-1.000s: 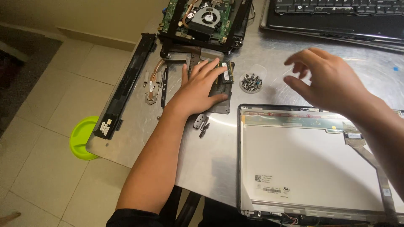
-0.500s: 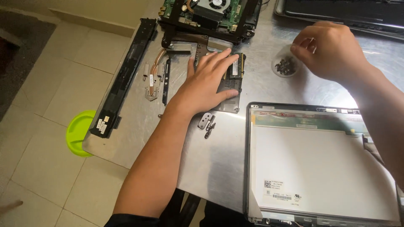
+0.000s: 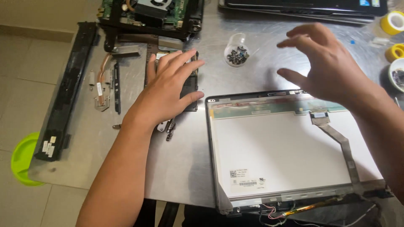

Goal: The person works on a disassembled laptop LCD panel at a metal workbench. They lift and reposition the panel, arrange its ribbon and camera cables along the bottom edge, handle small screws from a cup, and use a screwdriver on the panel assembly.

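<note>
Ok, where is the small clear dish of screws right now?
In the head view, the dish of screws sits on the metal table near the top centre, between the left hand and the raised right hand, above the screen panel.

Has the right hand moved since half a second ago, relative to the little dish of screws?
Yes. The right hand was over the dish of screws; it now hovers open to the dish's right, above the screen panel.

Steel table (image 3: pixel 185 168) with screen panel (image 3: pixel 286 151), screw cup (image 3: pixel 237 52), black strip (image 3: pixel 67 92), laptop chassis (image 3: pixel 151 12).
</note>
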